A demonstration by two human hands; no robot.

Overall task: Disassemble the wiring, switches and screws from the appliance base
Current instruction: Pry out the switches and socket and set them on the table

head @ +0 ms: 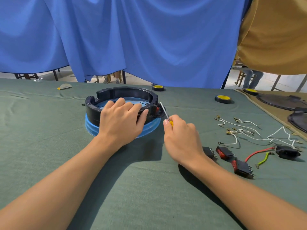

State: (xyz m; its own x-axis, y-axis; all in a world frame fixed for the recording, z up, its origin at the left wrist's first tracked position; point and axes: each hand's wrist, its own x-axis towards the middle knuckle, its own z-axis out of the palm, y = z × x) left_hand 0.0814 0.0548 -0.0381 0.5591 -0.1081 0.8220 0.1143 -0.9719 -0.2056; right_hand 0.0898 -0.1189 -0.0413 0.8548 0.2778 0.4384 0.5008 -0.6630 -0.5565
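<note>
Appliance base (123, 93) sits centre-left on green cloth (132, 188), well apart from loose wires (245, 130) and 3 switches (225, 152) lying at right. Left hand (121, 120) clamps near rim, fingers over the edge, thumb outside. Right hand (181, 136) grips screwdriver (163, 110), tip by red switch (157, 110) on base's right side. Looks like stiff, light plastic, likely to slide; hold by rim.

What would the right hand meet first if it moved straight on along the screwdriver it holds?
The screwdriver in the right hand points at the right side of the black appliance base, near a red switch mounted there; that is probably met first. Whether the tip touches it is unclear.
</note>
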